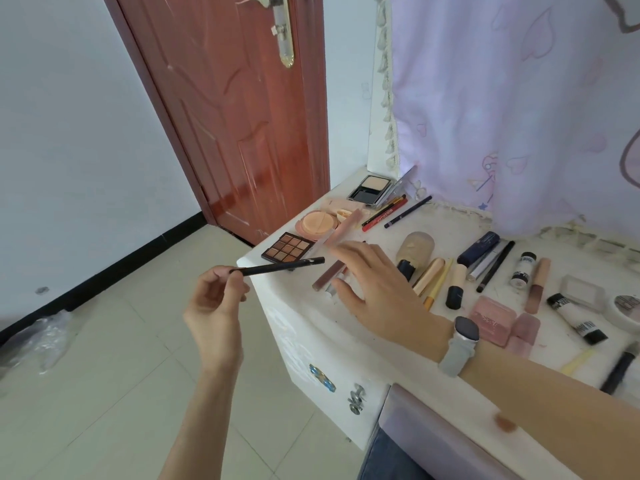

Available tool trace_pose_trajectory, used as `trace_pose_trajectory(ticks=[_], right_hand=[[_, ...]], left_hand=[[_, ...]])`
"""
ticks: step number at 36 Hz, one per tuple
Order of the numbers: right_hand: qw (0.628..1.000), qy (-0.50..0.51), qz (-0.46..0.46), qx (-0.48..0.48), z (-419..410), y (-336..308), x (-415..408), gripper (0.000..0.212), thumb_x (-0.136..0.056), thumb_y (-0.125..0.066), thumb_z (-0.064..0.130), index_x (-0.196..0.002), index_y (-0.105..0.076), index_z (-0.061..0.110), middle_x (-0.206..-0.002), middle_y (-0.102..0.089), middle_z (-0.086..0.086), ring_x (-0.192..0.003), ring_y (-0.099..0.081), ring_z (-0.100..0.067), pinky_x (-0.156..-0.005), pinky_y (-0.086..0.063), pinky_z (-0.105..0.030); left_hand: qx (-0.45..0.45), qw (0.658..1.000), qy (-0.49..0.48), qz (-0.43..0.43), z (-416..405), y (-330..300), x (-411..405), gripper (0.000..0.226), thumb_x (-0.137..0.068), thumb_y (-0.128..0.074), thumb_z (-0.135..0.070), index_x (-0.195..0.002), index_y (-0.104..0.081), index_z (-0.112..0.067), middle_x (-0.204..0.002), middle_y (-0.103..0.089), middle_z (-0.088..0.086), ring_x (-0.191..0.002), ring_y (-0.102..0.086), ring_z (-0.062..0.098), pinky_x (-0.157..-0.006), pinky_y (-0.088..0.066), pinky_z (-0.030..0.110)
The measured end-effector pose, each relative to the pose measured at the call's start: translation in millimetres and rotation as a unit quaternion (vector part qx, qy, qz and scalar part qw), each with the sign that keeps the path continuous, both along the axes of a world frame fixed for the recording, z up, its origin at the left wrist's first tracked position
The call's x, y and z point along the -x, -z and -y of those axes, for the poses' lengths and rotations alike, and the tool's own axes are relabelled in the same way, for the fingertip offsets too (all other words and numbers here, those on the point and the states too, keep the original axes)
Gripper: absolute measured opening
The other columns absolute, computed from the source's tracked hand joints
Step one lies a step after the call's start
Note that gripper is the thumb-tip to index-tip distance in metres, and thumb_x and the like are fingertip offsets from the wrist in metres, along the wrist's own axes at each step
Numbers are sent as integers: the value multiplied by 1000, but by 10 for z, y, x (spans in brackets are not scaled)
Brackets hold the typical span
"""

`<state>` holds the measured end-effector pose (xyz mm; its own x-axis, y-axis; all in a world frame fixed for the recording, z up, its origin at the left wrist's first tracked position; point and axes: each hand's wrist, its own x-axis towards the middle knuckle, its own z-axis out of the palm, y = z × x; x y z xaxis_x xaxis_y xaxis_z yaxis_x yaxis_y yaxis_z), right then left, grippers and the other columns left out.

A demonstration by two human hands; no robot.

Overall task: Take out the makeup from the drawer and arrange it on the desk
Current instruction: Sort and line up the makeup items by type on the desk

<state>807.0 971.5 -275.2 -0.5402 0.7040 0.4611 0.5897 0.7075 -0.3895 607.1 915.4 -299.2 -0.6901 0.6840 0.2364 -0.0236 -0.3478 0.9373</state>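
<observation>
My left hand (216, 306) pinches one end of a thin black makeup pencil (280, 266), held level in the air beside the left corner of the white desk (304, 317). My right hand (374, 289), with a watch on its wrist, hovers with spread fingers over a brownish lip gloss tube (327, 273) lying on the desk. An eyeshadow palette (287, 251) lies just beyond the pencil. Many makeup items lie in rows across the desk. The drawer front (332, 386) with its knobs appears closed.
On the desk lie a powder compact (372, 187), puffs (317, 223), pencils (384, 213), a foundation bottle (414, 252), brushes, tubes and pink cases (491, 320). A lilac curtain (519, 98) hangs behind. A red door (235, 116) and tiled floor (121, 375) are to the left.
</observation>
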Motion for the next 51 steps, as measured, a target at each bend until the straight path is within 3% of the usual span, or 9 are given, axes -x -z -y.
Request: trace_pose_trajectory(ticks=[5, 9, 12, 18, 30, 34, 39, 43, 51], right_hand=[[969, -72, -134, 195, 15, -182, 3, 22, -97, -46, 19, -116, -57, 16, -92, -61, 8, -85, -56, 6, -77, -43, -10], [919, -50, -259, 293, 13, -202, -116, 13, -95, -48, 10, -92, -59, 17, -63, -59, 6, -56, -52, -6, -57, -44, -17], [894, -8, -305, 329, 13, -171, -248, 10, -93, -52, 10, -87, -58, 16, -61, -62, 5, -51, -51, -3, -50, -40, -11], [900, -13, -274, 340, 92, -123, -474, 10, -92, -54, 9, -85, -58, 14, -58, -63, 9, -52, -54, -2, -53, -43, -13], [935, 20, -220, 277, -13, -312, -787, 12, -92, -55, 10, -81, -59, 14, -65, -58, 2, -54, -51, 2, -60, -42, -10], [940, 117, -262, 185, -72, -335, -838, 9, -90, -56, 20, -82, -58, 25, -65, -59, 9, -54, -50, 1, -54, -40, -10], [979, 188, 74, -43, 53, -180, -585, 22, -90, -44, 38, -81, -59, 24, -74, -52, 10, -57, -50, -4, -48, -32, -17], [966, 105, 161, -170, 144, 35, -333, 20, -78, -70, 26, -66, -59, 14, -54, -55, 2, -50, -53, -15, -39, -33, -22], [985, 78, 152, -34, 131, 229, -127, 31, -89, -50, 40, -100, -61, 14, -72, -64, 3, -70, -58, -17, -48, -43, -28]], left_hand=[[-35, 993, 89, 73, 36, -67, -67, 4, -79, -58, -12, -78, -58, -16, -60, -56, -9, -55, -50, 8, -61, -45, 18], [3, 991, 127, 45, 57, -64, -210, 10, -76, -57, -10, -75, -58, -20, -61, -54, -1, -55, -51, 14, -60, -44, 20], [56, 975, 131, -171, 93, -49, -330, 22, -78, -56, -5, -74, -58, -27, -67, -58, -9, -59, -54, 11, -61, -45, 18], [104, 822, 210, -520, 69, -52, -708, 12, -93, -54, -24, -96, -62, -17, -72, -51, -13, -63, -43, 10, -57, -33, 21], [178, 826, 234, -481, -53, -13, -874, 46, -88, -53, -48, -132, -47, -37, -51, -41, -9, -53, -45, 9, -63, -45, 24], [216, 871, 202, -392, -93, 65, -682, 35, -86, -56, -14, -118, -48, -27, -60, -51, -7, -57, -49, 4, -53, -37, 13], [211, 916, 187, -287, -118, 142, -518, 38, -88, -35, 7, -99, -43, -29, -86, -61, -8, -51, -43, 2, -48, -35, 14], [181, 916, 209, -290, -116, 154, -469, 43, -93, -31, 6, -114, -39, -30, -95, -61, -16, -65, -52, 5, -61, -41, 22], [191, 939, 169, -230, -103, 162, -471, 31, -95, -45, -6, -94, -40, -36, -85, -70, -11, -62, -54, 16, -63, -45, 37]])
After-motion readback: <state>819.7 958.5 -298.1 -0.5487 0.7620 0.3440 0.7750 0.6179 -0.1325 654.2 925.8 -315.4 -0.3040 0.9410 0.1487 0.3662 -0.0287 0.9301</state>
